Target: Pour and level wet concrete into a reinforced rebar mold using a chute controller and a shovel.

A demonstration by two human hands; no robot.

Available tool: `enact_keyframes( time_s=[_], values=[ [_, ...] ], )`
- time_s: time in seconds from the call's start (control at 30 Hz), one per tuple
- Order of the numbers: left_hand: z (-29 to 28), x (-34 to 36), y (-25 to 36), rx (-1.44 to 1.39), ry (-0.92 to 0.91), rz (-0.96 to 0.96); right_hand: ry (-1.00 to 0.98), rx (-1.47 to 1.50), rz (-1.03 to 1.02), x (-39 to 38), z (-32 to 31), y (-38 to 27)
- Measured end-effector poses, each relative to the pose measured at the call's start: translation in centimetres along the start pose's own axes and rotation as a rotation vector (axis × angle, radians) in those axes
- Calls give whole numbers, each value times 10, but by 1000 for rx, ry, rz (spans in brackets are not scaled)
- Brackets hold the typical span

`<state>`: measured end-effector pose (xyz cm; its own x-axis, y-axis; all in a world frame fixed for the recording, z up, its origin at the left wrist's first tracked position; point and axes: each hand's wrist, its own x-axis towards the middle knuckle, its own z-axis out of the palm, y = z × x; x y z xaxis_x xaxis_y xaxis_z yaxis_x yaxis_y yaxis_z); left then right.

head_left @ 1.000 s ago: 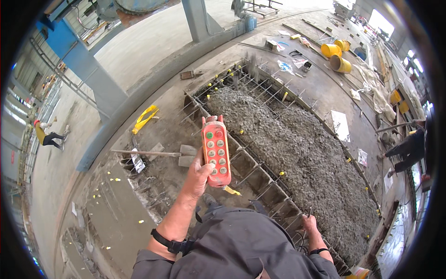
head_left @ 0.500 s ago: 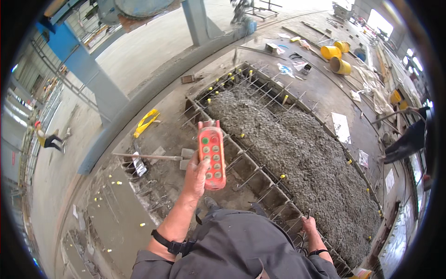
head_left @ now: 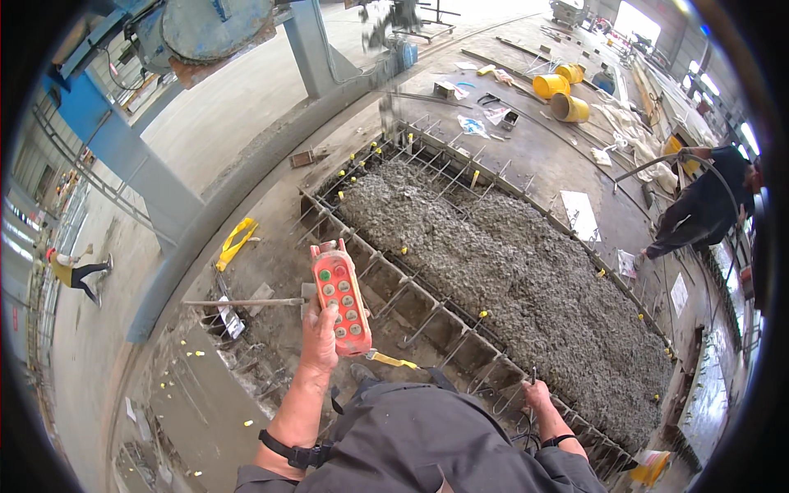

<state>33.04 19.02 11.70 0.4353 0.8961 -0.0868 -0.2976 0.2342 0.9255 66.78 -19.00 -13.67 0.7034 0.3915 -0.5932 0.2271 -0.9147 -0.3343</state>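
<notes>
The left hand (head_left: 319,338) is wrapped around a red remote (head_left: 341,300), thumb laid over the left edge of its button face and fingers behind; the remote's lower half sits in the palm, while its upper half stands clear of the hand, pointing away from the body and tilted leftward. A yellow strap (head_left: 393,359) trails from its lower end. The right hand (head_left: 538,396) is curled around a dark rod (head_left: 533,375), whose tip pokes above the fist, beside the near edge of a form (head_left: 411,285) filled mostly with rough grey concrete (head_left: 501,255). Left of the remote, a shovel (head_left: 246,302) lies on the ground. Compared with a second ago, the remote appears lower and farther left in view, leaning where it stood nearly upright, and the whole scene has shifted leftward too. A worker (head_left: 707,197) at the right, beyond the form, shows more of the body and bends over; a distant worker (head_left: 76,271) at the left now has the legs spread wider
</notes>
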Motion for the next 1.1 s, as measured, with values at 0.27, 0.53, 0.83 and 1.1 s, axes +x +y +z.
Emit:
enact_keyframes(
  time_s=[0.27,0.53,0.83,1.1],
  values=[
    [-2,3,-5,-7,34,12,-24,133,34,-17,-11,-23],
    [-1,8,-3,-11,21,22,-62,136,70,-25,-18,-30],
    [-5,8,-6,-63,45,-1,-75,95,71,-28,-24,-37],
    [-10,7,-7,-78,55,-13,-65,59,71,-33,-26,-45]
  ],
)
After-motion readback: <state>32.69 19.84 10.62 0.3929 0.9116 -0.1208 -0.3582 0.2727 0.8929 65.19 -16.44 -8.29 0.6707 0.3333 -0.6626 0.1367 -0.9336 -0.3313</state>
